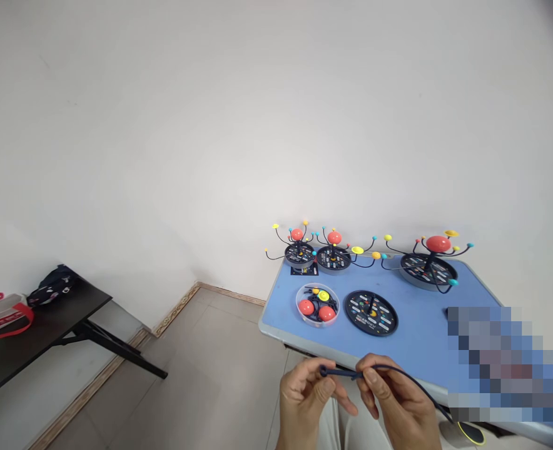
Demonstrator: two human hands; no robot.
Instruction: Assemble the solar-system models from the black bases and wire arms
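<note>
In front of the blue table's near edge, both hands hold one thin dark curved rod (412,379) with a ring at its end. The fingers of my left hand (307,397) are closed about the ring end. My right hand (393,397) pinches the rod between thumb and forefinger, and its long curved part runs down to the right. Beyond the hands lies a black printed disc (378,324) with a short upright post. Beside it, a clear round tub (299,319) holds red balls or half-balls, yellow pieces and dark parts.
Three solar system models, left (299,255), middle (333,257) and right (429,270), stand along the back of the blue table (417,350) by the wall. A black card (304,270) lies by the left one. A black table (55,325) with bags is at far left. The right edge is pixelated.
</note>
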